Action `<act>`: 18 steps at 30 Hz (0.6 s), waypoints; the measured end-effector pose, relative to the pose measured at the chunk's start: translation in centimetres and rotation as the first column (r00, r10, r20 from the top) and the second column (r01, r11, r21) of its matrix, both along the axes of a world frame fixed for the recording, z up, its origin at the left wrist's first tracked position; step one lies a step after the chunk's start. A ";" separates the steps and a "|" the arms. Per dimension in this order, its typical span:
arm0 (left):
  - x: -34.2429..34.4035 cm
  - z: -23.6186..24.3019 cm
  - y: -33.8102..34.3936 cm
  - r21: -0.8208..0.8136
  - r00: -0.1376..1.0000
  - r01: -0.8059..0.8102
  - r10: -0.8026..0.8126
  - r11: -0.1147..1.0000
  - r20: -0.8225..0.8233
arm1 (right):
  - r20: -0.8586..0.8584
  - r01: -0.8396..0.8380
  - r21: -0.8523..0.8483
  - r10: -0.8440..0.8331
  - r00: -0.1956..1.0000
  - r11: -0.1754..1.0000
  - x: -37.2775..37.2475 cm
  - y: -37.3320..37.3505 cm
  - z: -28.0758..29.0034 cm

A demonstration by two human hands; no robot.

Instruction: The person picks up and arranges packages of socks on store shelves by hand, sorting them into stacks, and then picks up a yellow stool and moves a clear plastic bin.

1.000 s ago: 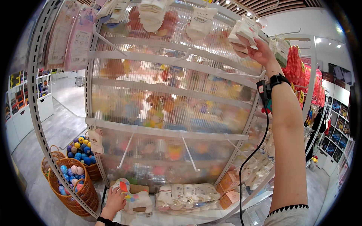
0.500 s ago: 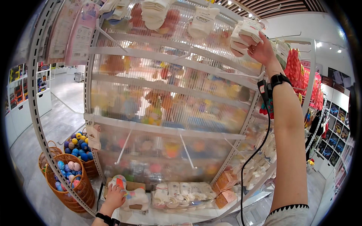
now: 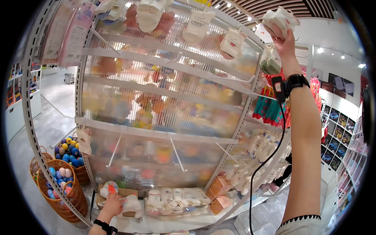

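Note:
My right hand [image 3: 285, 44] is raised at the upper right, closed around white sock packs [image 3: 280, 21] held off the display rack. White socks with a small red motif [image 3: 231, 44] hang just left of it, and pale green socks [image 3: 269, 58] hang just below. At the bottom left my left hand [image 3: 111, 204] rests with fingers apart and bent on a white, colourful padded item [image 3: 132, 208] in a cardboard box, touching its orange part; what exactly the item is I cannot tell. Beside it lie bagged white socks [image 3: 178, 199].
The rack has a translucent ribbed panel [image 3: 160, 102] and protruding hooks [image 3: 176, 152]. Wicker baskets of balls [image 3: 62, 196] stand left, pink boxes [image 3: 219, 188] lower right. A black cord [image 3: 258, 168] hangs from my right wrist's device. Red garments [image 3: 313, 86] hang behind.
My right hand has lifted the sock packs up and rightward, uncovering the socks still hanging there. The view has swung slightly right, so the rack sits further left. My left hand stays on the box's item.

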State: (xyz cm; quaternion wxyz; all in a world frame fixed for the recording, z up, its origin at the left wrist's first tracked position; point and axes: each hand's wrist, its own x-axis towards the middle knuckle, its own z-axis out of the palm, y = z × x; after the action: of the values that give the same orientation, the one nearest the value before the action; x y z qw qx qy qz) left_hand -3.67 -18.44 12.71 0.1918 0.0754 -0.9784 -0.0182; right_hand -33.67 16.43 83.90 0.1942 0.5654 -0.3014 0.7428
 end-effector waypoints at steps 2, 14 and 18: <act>-0.1 -0.2 0.1 -0.004 1.000 0.014 -0.014 1.000 -0.008 | -0.023 0.011 -0.079 -0.013 1.000 0.997 2.5 1.5 0.2; 2.6 -4.1 5.3 0.116 0.938 0.335 -0.343 0.935 0.053 | 0.363 -0.312 0.052 0.273 0.891 0.949 13.2 12.5 -33.2; 2.1 -0.6 10.9 0.659 0.873 0.410 -0.479 0.630 -0.086 | 0.540 -0.299 0.386 0.050 0.841 0.873 19.9 15.1 -48.3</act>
State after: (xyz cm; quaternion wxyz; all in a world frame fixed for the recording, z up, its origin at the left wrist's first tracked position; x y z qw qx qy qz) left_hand -1.59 -7.54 12.07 0.0940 -0.1049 -0.9035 -0.4047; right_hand -13.81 31.58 35.63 -0.1018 0.4018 -0.4532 0.7892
